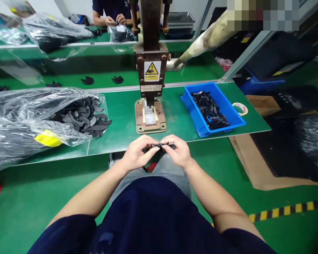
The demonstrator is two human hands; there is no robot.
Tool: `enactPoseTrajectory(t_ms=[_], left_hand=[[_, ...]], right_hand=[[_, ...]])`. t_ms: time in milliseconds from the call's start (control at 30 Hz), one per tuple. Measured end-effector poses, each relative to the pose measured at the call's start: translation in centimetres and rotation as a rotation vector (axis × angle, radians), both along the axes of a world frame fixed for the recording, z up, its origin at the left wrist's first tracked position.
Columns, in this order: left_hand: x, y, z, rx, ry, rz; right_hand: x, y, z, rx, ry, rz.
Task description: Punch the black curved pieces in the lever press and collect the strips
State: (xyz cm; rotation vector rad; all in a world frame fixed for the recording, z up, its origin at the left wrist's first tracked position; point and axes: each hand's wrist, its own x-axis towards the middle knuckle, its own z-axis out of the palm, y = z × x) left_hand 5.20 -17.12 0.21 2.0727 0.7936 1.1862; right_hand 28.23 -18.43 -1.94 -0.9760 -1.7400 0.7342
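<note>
My left hand (137, 153) and my right hand (176, 150) meet just in front of the green table's edge, above my lap. Both pinch a small flat black part (160, 144) between their fingertips, one hand at each end. Straight ahead stands a brown hand press (151, 63) with a yellow warning label; its base plate (150, 118) holds a pale metal die with nothing on it. A clear plastic bag (29, 116) of curved black parts (88, 118) lies to my left. A blue bin (214, 109) with black pieces sits to my right.
A roll of tape (240, 108) lies by the blue bin. Cardboard (257, 158) and black sheets cover the floor at right, beside a yellow-black stripe (288, 208). Across the far bench another person's hands (115, 19) work over a bag. Loose black parts (87, 80) lie on the belt.
</note>
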Motion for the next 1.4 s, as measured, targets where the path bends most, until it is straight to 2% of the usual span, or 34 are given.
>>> enactPoseTrajectory(t_ms=[133, 267, 367, 433, 533, 667, 767, 833, 867, 933, 1000, 1133, 1267, 1400], left_hand=[[-0.3, -0.4, -0.5, -0.017, -0.005, -0.003], [-0.3, -0.5, -0.4, -0.003, -0.003, -0.003], [-0.9, 0.9, -0.5, 0.038, -0.003, 0.038], [-1.8, 3.2, -0.9, 0.048, 0.008, 0.153], [-3.3, 8.1, -1.9, 0.03, 0.105, 0.358], [-3.8, 13.9, -2.5, 0.051, 0.334, 0.426], [-3.0, 15.8, -2.2, 0.096, 0.497, 0.374], [-2.3, 16.1, -2.0, 0.106, 0.583, 0.331], [-2.1, 16.1, -1.8, 0.102, 0.617, 0.316], [-1.7, 16.0, -1.6, 0.084, 0.66, 0.3], [-1.7, 16.0, -1.5, 0.069, 0.667, 0.285], [-1.9, 16.3, -1.9, 0.065, 0.633, 0.264], [-1.9, 16.7, -2.4, 0.078, 0.567, 0.249], [-1.9, 16.1, -2.3, 0.094, 0.545, 0.228]], right_hand=[[-0.2, -0.1, -0.3, 0.008, -0.006, 0.017], [-0.4, -0.1, -0.2, 0.024, -0.035, 0.021], [0.2, 0.5, 0.8, 0.036, -0.092, 0.037], [1.3, 1.4, 2.3, 0.055, -0.116, 0.012], [3.6, 3.7, 6.5, 0.13, -0.093, -0.096], [5.4, 7.8, 15.5, 0.369, 0.15, -0.241], [4.8, 10.2, 22.1, 0.493, 0.268, -0.145], [3.7, 11.2, 25.0, 0.516, 0.216, -0.02], [3.1, 11.5, 25.6, 0.517, 0.175, 0.032], [1.8, 11.7, 25.6, 0.518, 0.119, 0.063], [0.9, 11.3, 24.0, 0.537, 0.126, 0.012], [0.6, 9.1, 18.7, 0.607, 0.179, -0.042], [1.6, 7.1, 13.2, 0.64, 0.055, -0.038], [2.0, 6.9, 9.7, 0.681, 0.043, -0.061]])
